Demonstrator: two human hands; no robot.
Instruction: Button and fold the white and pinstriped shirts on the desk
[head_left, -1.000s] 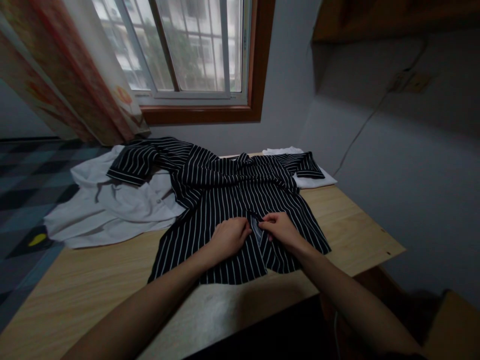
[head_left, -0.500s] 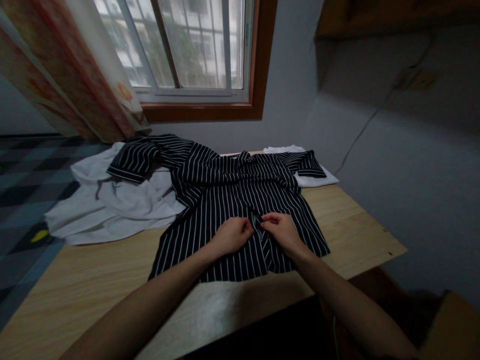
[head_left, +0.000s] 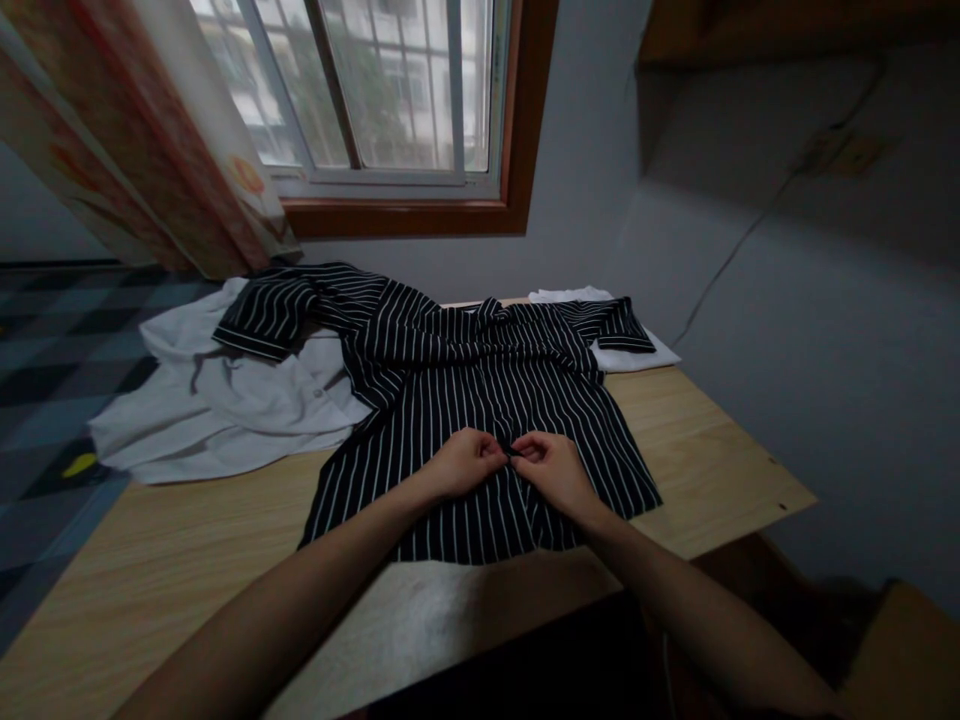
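Observation:
A black shirt with thin white stripes lies spread on a light wooden table, collar toward the window. My left hand and my right hand meet at the middle of the shirt's front, near its lower part. Both pinch the fabric at the front opening, fingertips almost touching. What is held between the fingertips is too small and dark to make out.
A white shirt lies crumpled at the table's left, partly under the striped sleeve. A folded white garment sits at the back right. A window and patterned curtain stand behind; walls close the right side.
My two hands have drawn closer together, closing the gap in the shirt's front opening where a lighter inner patch showed. The shirt stays in place.

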